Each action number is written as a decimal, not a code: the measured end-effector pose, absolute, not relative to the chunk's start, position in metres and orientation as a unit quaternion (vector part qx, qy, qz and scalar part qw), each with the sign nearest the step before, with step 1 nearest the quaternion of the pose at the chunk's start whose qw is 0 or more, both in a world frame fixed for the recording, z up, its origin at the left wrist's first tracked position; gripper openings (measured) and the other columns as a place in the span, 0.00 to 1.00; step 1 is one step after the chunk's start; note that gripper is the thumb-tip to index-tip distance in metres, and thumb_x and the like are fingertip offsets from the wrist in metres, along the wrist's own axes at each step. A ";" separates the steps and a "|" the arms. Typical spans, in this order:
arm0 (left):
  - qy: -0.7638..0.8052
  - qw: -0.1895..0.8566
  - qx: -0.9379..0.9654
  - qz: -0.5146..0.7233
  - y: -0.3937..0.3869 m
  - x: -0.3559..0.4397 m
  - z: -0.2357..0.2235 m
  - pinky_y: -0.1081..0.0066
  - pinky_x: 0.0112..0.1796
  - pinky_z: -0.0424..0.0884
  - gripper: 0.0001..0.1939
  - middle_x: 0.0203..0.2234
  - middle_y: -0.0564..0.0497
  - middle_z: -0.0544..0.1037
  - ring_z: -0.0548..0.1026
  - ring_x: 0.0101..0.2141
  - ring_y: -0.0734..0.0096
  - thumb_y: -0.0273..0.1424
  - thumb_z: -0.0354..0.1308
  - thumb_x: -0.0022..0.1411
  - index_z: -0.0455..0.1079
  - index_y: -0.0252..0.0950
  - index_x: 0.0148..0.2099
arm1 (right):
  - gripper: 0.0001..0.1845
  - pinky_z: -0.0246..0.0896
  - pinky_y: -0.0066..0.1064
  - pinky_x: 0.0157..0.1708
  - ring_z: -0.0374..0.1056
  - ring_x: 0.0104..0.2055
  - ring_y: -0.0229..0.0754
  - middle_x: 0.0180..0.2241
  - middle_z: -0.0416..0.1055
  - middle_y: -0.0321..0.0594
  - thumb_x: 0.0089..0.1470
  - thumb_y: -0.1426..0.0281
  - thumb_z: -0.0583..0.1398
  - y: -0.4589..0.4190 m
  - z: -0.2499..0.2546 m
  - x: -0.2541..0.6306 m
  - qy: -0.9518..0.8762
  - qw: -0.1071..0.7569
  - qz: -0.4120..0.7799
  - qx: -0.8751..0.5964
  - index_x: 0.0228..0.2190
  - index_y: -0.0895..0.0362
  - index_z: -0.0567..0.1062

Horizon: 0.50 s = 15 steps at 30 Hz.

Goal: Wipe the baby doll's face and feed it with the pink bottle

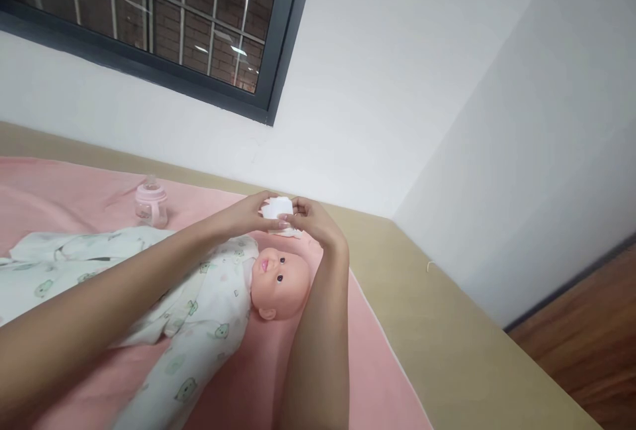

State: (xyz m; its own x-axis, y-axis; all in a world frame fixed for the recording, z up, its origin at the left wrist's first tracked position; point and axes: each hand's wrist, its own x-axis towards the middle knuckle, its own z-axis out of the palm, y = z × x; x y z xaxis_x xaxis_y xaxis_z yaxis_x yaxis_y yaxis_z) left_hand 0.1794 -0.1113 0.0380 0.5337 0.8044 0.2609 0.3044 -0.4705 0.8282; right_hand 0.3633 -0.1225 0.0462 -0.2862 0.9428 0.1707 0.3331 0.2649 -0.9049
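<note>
A small white boxy item (278,208) is held between both hands, above and beyond the doll's head. My left hand (253,211) closes on its left side, with the thumb along the lower edge. From the right, my right hand (313,219) grips it, thumb and fingertips on its near corner. Something white and thin (293,233) shows just under the hands; I cannot tell what it is. The baby doll (282,287) lies on its back below my hands, dressed in a white suit (218,311) with green animal prints. My left forearm crosses over its body.
A pink cloth (258,377) covers much of the wooden tabletop (422,311). Near the back edge stands a clear baby bottle (152,203) with a pink collar and handle. Behind are a white wall (377,85) and a dark-framed barred window (271,65). Wooden floor (591,337) shows at right.
</note>
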 end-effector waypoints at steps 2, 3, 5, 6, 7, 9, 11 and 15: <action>0.338 0.384 0.782 0.356 -0.112 0.179 0.038 0.66 0.39 0.71 0.34 0.46 0.44 0.73 0.72 0.44 0.55 0.45 0.64 0.47 0.63 0.35 0.54 | 0.21 0.54 0.25 0.25 0.61 0.24 0.32 0.23 0.67 0.32 0.38 0.59 0.68 -0.129 0.053 0.359 -0.709 0.372 0.396 -0.448 0.31 0.58 0.71; 0.333 0.390 0.777 0.365 -0.112 0.179 0.038 0.66 0.37 0.71 0.33 0.45 0.44 0.74 0.72 0.43 0.55 0.45 0.64 0.46 0.64 0.35 0.53 | 0.21 0.54 0.24 0.25 0.60 0.23 0.31 0.22 0.66 0.32 0.39 0.58 0.67 -0.132 0.055 0.358 -0.714 0.371 0.396 -0.442 0.31 0.58 0.71; 0.324 0.399 0.774 0.371 -0.112 0.177 0.036 0.67 0.34 0.71 0.33 0.42 0.45 0.75 0.73 0.41 0.56 0.43 0.65 0.45 0.64 0.35 0.52 | 0.21 0.56 0.25 0.26 0.61 0.23 0.31 0.22 0.66 0.32 0.43 0.54 0.64 -0.135 0.058 0.360 -0.714 0.379 0.403 -0.429 0.32 0.58 0.71; 0.322 0.396 0.777 0.369 -0.112 0.175 0.035 0.68 0.33 0.71 0.33 0.39 0.46 0.76 0.73 0.39 0.57 0.43 0.65 0.44 0.65 0.35 0.51 | 0.22 0.57 0.25 0.27 0.62 0.24 0.31 0.23 0.68 0.33 0.45 0.52 0.62 -0.134 0.057 0.362 -0.708 0.390 0.411 -0.422 0.33 0.58 0.72; 0.322 0.388 0.784 0.362 -0.113 0.172 0.035 0.69 0.32 0.70 0.32 0.37 0.48 0.76 0.73 0.37 0.59 0.42 0.66 0.44 0.66 0.35 0.50 | 0.23 0.58 0.25 0.28 0.63 0.25 0.32 0.25 0.69 0.34 0.46 0.51 0.60 -0.132 0.054 0.366 -0.696 0.407 0.420 -0.416 0.34 0.57 0.72; 0.316 0.372 0.807 0.334 -0.116 0.166 0.034 0.71 0.29 0.68 0.23 0.31 0.51 0.76 0.73 0.32 0.62 0.41 0.65 0.46 0.69 0.34 0.43 | 0.25 0.59 0.26 0.29 0.63 0.26 0.32 0.28 0.71 0.36 0.47 0.48 0.59 -0.124 0.042 0.378 -0.655 0.454 0.441 -0.413 0.36 0.57 0.72; 0.299 0.371 0.827 0.299 -0.120 0.159 0.033 0.73 0.28 0.66 0.15 0.25 0.53 0.74 0.72 0.28 0.65 0.40 0.63 0.48 0.70 0.33 0.34 | 0.26 0.58 0.25 0.29 0.63 0.25 0.31 0.27 0.71 0.37 0.46 0.47 0.59 -0.111 0.023 0.390 -0.600 0.496 0.462 -0.425 0.36 0.57 0.72; 0.302 0.382 0.844 0.224 -0.130 0.149 0.030 0.75 0.26 0.64 0.12 0.23 0.53 0.74 0.72 0.26 0.66 0.39 0.61 0.50 0.72 0.34 0.30 | 0.21 0.58 0.24 0.28 0.63 0.25 0.31 0.27 0.71 0.37 0.49 0.51 0.59 -0.087 -0.027 0.402 -0.512 0.501 0.550 -0.429 0.35 0.56 0.72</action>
State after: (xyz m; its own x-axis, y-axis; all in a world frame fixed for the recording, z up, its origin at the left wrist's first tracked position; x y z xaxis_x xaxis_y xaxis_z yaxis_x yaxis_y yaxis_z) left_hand 0.1491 -0.1298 0.0299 0.7168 0.6814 0.1478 0.3389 -0.5258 0.7802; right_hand 0.4025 -0.0870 -0.0267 -0.1284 0.9909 0.0407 -0.1121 0.0263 -0.9934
